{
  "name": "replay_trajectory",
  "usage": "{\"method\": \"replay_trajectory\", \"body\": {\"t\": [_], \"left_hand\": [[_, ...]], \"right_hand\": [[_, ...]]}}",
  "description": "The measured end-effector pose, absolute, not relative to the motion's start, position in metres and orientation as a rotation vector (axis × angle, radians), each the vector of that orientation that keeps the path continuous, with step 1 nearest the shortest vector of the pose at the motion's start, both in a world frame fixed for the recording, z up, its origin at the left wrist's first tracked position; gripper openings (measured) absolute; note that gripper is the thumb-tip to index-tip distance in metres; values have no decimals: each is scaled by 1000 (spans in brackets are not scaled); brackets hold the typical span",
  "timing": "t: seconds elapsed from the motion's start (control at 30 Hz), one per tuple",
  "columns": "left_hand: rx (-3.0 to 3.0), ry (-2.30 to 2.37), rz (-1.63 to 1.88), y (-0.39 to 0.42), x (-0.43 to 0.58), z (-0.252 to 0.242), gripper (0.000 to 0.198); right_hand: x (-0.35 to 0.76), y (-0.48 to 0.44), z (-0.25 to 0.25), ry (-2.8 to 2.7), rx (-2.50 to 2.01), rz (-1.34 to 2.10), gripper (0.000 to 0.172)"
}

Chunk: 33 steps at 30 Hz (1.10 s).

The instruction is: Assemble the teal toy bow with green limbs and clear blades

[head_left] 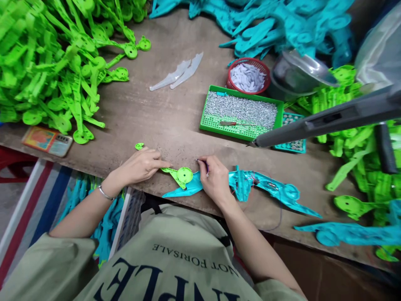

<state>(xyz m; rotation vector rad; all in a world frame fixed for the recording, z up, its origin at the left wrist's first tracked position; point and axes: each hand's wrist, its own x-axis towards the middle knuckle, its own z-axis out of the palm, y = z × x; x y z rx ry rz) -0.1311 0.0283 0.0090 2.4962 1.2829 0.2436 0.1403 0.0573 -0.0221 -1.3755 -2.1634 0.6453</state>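
Note:
My left hand (142, 166) is closed on a lime-green plastic part (184, 175), its index finger lying along the arm toward the round end. A small green tip of it shows beyond the knuckles. My right hand (215, 177) is closed in a pinch. A dark bit and a tiny metallic tip peek out at its fingers, but I cannot make out the thing. Under and beside that hand lies a long turquoise plastic shell (275, 189), hollow side up, with thin red wires and a crosspiece (242, 184). The green round end overlaps the shell's left part.
A green tray (230, 133) holds many small screws and a screwdriver (236, 123). Behind it are a red basket (232, 79) of white pieces and a metal bowl (300, 79). A grey power screwdriver (326, 121) hangs at right. Green parts (46, 62) pile up left, a phone (46, 141) near them.

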Motion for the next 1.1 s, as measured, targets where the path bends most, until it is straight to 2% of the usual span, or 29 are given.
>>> {"method": "replay_trajectory", "body": {"t": [0.3,0.43,0.6,0.63,0.73,0.8,0.9,1.0,1.1], "left_hand": [[2573,1142,206,39,-132,2,43],[2603,1207,158,41,-129,3,42],[2601,1362,305,22,-110,16,44],[2589,1351,330,14,-103,18,46],[2551,1309,389,-6,-80,16,82],[2542,1347,437,-15,-68,11,94],[2509,1391,500,-18,-59,4,92],[2439,1417,570,-18,-56,3,90],[2256,1637,782,-20,-52,5,71]], "right_hand": [[140,56,-21,-2163,-1392,635,20],[141,56,-21,-2163,-1401,641,21],[146,58,-21,-2149,-1404,615,21],[148,58,-22,-2146,-1408,604,21],[156,61,-24,-2134,-1415,581,21],[161,63,-22,-2131,-1430,586,20],[165,67,-12,-2112,-1484,645,18],[162,72,10,-2070,-1450,843,16],[150,79,33,-2097,-1307,1159,13]]}}
